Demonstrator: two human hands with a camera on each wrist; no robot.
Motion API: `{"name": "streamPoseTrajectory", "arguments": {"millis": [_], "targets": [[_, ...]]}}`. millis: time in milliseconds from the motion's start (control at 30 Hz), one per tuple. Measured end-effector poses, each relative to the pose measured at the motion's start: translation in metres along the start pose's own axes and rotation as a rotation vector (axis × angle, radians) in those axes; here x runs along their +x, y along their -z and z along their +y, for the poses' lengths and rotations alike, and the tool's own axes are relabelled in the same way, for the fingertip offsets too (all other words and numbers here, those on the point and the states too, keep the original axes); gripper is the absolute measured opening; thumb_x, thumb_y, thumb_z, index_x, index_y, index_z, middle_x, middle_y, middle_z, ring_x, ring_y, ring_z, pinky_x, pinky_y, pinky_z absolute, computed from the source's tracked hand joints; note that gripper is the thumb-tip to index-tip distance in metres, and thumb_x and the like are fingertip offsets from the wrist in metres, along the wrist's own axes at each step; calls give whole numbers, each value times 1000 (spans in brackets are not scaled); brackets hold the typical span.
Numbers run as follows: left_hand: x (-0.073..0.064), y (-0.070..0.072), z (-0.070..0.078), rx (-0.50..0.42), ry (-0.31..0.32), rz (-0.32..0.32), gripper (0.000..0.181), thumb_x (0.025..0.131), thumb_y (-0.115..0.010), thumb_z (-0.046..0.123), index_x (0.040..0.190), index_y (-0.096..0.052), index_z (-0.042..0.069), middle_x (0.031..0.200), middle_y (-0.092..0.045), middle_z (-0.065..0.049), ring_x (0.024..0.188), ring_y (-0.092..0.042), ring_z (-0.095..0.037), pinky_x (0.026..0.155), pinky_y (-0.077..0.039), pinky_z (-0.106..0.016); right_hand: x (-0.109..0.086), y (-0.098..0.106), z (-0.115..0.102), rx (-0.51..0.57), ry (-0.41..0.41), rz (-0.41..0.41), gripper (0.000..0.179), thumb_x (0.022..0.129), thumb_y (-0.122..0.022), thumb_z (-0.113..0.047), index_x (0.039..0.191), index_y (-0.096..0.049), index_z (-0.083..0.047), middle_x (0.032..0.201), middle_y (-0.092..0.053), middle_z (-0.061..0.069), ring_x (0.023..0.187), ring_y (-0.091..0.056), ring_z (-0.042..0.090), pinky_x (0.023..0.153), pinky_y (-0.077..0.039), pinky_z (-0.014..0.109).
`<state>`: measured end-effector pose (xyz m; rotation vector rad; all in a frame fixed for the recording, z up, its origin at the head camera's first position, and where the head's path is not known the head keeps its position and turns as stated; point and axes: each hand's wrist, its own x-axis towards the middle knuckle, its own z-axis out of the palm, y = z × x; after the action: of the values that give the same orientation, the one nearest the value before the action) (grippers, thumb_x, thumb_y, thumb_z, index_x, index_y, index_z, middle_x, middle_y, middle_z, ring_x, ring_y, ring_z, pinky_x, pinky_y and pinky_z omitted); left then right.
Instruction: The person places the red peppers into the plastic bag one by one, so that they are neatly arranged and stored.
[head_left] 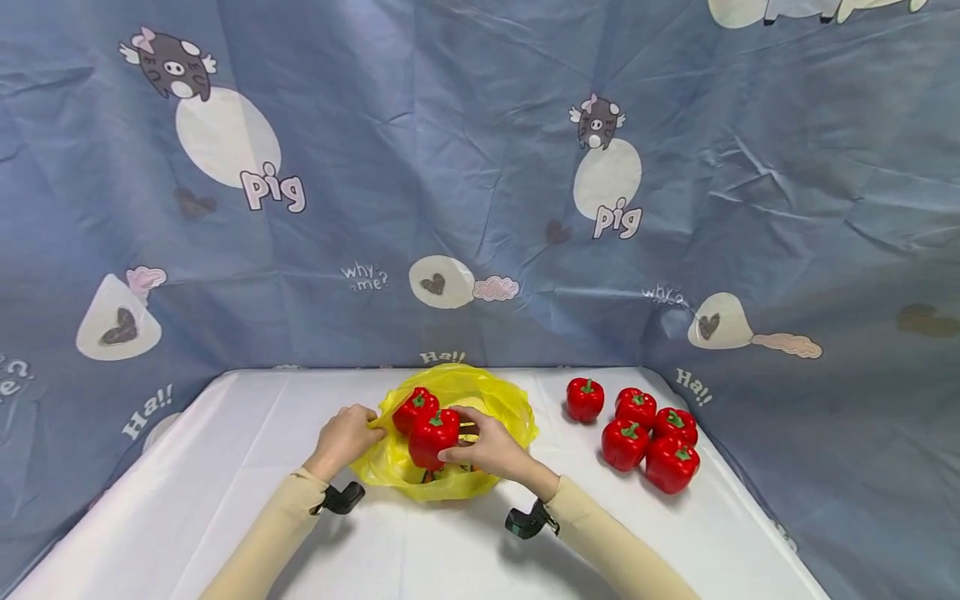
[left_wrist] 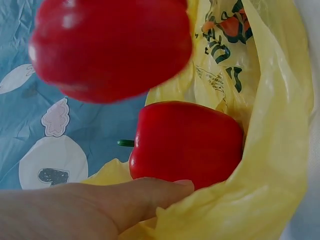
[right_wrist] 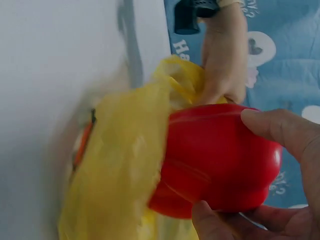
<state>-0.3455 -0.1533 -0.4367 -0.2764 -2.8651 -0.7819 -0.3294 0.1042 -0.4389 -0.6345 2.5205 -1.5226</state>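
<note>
A yellow plastic bag stands on the table with its mouth spread wide. My left hand pinches the bag's left rim. Over the opening, my right hand grips a red bell pepper from its right side, thumb and fingers on opposite sides, as the right wrist view also shows of this pepper. A second bell pepper, with a green stem, lies inside the bag's left side, close to my left thumb in the left wrist view. Dark and orange print marks the bag.
To the right of the bag, several red bell peppers sit grouped on the white tablecloth. A blue curtain with pig drawings hangs behind and along the sides of the table. Each wrist carries a black camera.
</note>
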Motion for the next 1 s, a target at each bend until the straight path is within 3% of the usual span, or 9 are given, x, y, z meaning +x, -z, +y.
{"name": "streamPoseTrajectory", "arguments": {"millis": [300, 600, 1000], "targets": [[2, -2, 2, -16, 5, -3, 38, 83, -67, 14, 57, -40, 14, 55, -29, 3, 49, -33, -11, 46, -24, -24, 9, -20, 11, -8, -6, 12, 70, 77, -81, -21, 136, -48, -5, 127, -59, 13, 112, -62, 29, 90, -53, 37], [1, -1, 4, -80, 18, -8, 17, 85, -62, 7, 69, -59, 2, 57, -41, -1, 51, -44, -14, 47, -34, -24, 14, -40, 11, -29, -21, 62, 74, 76, -82, -26, 136, -47, -1, 125, -61, 15, 107, -64, 27, 87, -54, 35], [5, -2, 4, -164, 34, -14, 27, 89, -52, 7, 63, -45, 7, 57, -33, 0, 47, -37, -11, 45, -30, -22, 18, -59, 6, -48, 7, 127, 71, 77, -80, -33, 132, -52, 2, 119, -66, 11, 101, -66, 21, 81, -55, 27]]}}
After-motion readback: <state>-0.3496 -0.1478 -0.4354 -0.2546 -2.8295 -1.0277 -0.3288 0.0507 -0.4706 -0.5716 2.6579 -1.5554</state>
